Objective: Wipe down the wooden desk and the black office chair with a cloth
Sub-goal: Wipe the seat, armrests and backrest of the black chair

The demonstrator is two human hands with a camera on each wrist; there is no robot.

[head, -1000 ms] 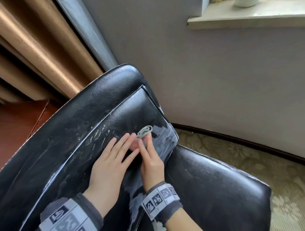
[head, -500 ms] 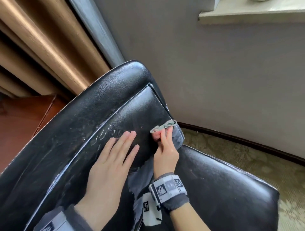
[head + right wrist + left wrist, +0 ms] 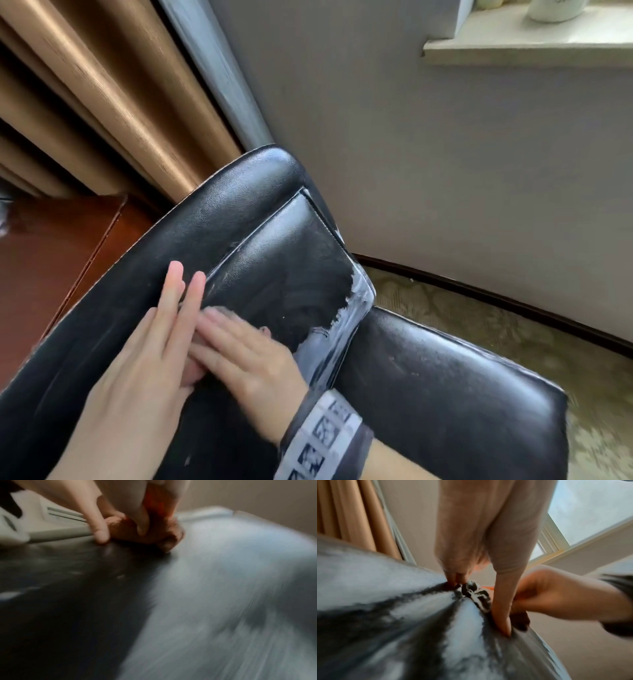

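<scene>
- A black office chair (image 3: 260,240) fills the lower half of the head view, its padded backrest tilted toward the camera, its seat lower right.
- The left hand (image 3: 144,370) lies flat on the chair's backrest with fingers straight, grasping nothing.
- The right hand (image 3: 250,356) lies just beside it on the backrest, its fingers crossing over the left hand's thumb side.
- The cloth (image 3: 219,311) is almost wholly hidden under the right hand's fingers; only a small pale edge shows, pressed against the backrest. Whether those fingers curl round it or only press on it cannot be told; the wrist views are blurred.
- A pale grey smear covers the backrest's right edge, beside the right hand.
- The reddish wooden worktop (image 3: 44,260) sits left of the chair.
- Tan curtains (image 3: 102,96) hang behind the chair.
- A white windowsill (image 3: 531,51) lies above and right of the chair.
</scene>
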